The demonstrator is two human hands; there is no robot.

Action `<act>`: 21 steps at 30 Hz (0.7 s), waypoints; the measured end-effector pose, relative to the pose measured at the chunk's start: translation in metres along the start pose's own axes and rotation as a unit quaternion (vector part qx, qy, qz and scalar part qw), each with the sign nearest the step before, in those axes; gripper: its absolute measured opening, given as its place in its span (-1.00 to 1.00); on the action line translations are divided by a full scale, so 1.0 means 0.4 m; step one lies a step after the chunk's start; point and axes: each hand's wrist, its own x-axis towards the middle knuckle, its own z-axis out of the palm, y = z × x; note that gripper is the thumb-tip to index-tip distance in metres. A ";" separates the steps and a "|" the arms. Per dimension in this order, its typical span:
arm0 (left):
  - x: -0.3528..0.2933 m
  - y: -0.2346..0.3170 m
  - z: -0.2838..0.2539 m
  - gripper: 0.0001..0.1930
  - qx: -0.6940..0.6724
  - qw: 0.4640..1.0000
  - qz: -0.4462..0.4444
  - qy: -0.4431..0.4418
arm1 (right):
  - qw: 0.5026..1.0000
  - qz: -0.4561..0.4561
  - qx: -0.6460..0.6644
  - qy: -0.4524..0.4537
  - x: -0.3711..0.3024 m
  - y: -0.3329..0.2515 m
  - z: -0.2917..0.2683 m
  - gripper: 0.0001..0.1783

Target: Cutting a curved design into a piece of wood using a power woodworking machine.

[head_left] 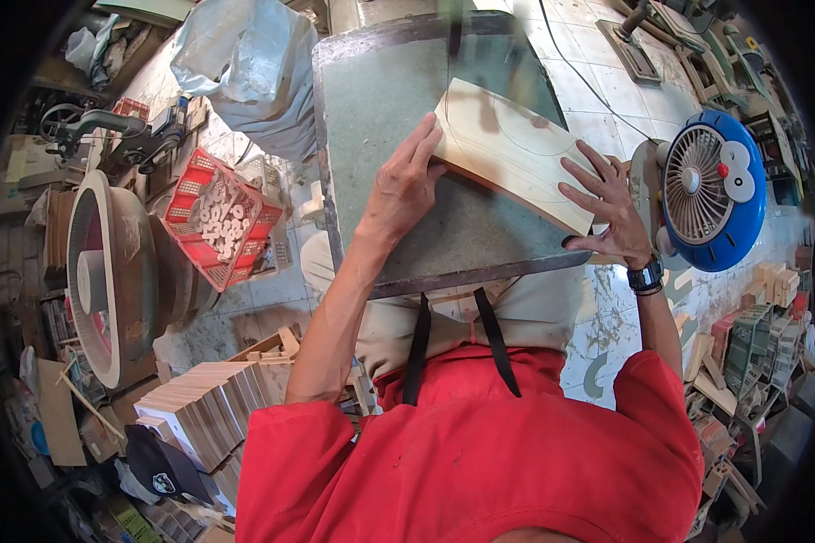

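Note:
A thick pale wooden block with curved pencil lines on its top lies at a slant on the dark metal machine table. My left hand grips its left end, fingers pressed together along the edge. At the right end my right hand holds it, fingers spread over the top and the thumb low against the near side. Just beyond the block's far left corner hangs a narrow dark upright part with a thin line below it, perhaps a saw blade. A greenish blur partly veils the block's far side.
A blue round fan stands right of the table. On the left are a red plastic basket of small wooden pieces, a large wheel-shaped machine part and stacked boards. A plastic-covered bundle sits by the table's far left.

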 end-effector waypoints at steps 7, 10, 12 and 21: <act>-0.006 0.001 0.020 -0.39 0.028 0.999 -0.019 0.018 | 1.000 0.004 -0.002 0.003 0.002 -0.007 0.000 -0.10; -0.004 -0.009 0.024 -0.40 0.023 0.999 -0.015 0.017 | 1.000 0.003 0.000 0.006 0.000 -0.003 0.003 -0.10; -0.001 -0.011 0.023 -0.41 0.033 0.999 -0.005 0.019 | 1.000 0.003 0.003 0.007 0.000 -0.003 0.003 -0.10; 0.008 -0.020 0.016 -0.43 0.030 0.999 0.009 0.013 | 1.000 0.009 0.000 0.007 -0.003 -0.010 0.008 -0.10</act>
